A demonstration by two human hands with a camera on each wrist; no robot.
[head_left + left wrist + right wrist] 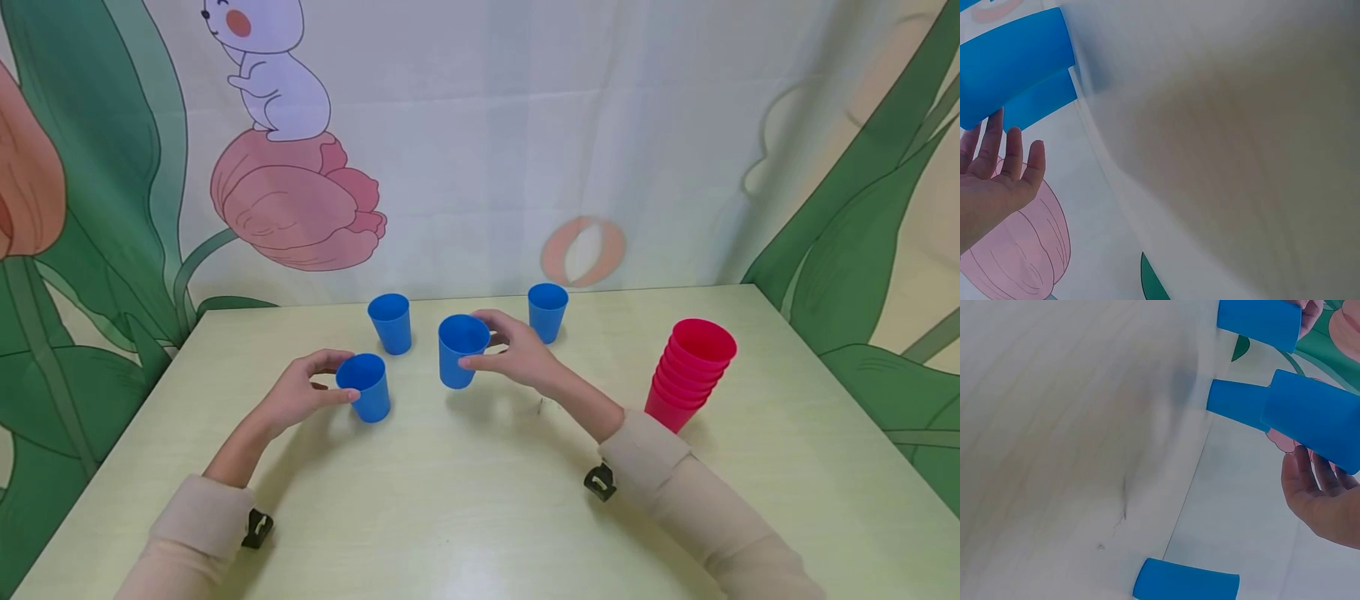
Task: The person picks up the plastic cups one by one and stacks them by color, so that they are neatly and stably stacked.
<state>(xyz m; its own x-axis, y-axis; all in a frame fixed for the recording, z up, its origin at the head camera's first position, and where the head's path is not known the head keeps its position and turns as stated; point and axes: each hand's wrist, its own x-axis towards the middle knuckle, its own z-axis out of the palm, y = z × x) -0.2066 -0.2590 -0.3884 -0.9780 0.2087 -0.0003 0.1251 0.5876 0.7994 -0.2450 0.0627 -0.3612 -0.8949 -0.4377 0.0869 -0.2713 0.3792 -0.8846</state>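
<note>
Four blue cups are in the head view. The left hand (300,395) holds the front left blue cup (365,390) at its side, thumb near the rim; this cup stands upright on the table. The right hand (517,350) grips another blue cup (459,354) between thumb and fingers, upright and raised a little, its shadow below it. In the left wrist view the left hand (1004,169) has its fingers against a blue cup (1013,62). In the right wrist view the right hand (1325,494) lies along its blue cup (1313,415).
Behind the hands stand a blue cup (392,325) at the left and a blue cup (547,314) at the right. A stack of several red cups (686,375) leans near the right forearm. A printed curtain (465,150) hangs behind the table (450,517).
</note>
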